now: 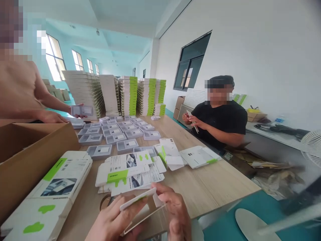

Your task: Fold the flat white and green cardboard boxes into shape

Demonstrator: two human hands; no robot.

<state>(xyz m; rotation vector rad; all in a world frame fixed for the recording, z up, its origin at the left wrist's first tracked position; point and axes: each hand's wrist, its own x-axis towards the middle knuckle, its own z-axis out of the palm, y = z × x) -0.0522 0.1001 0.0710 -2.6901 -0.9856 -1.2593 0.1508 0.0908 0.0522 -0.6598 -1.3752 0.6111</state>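
A small white carton [135, 200] with a bit of green is between my hands at the front edge of the table, its end open towards me. My left hand [111, 219] grips its left side, with fingers lying along the upper panel. On the other side, my right hand [177, 207] is closed round the right end, near a raised end flap. Just beyond them lies a pile of flattened printed cartons [117, 175], white with green patches. A brown ring, perhaps a tape roll [104, 202], is partly hidden behind my left hand.
Grey plastic trays [115, 139] with small white pieces cover the middle of the table. Tall carton stacks [129, 97] stand behind. At left are a cardboard box [37, 167] and bundled flat cartons [60, 187]. Two co-workers handle items; a fan [313, 144] stands right.
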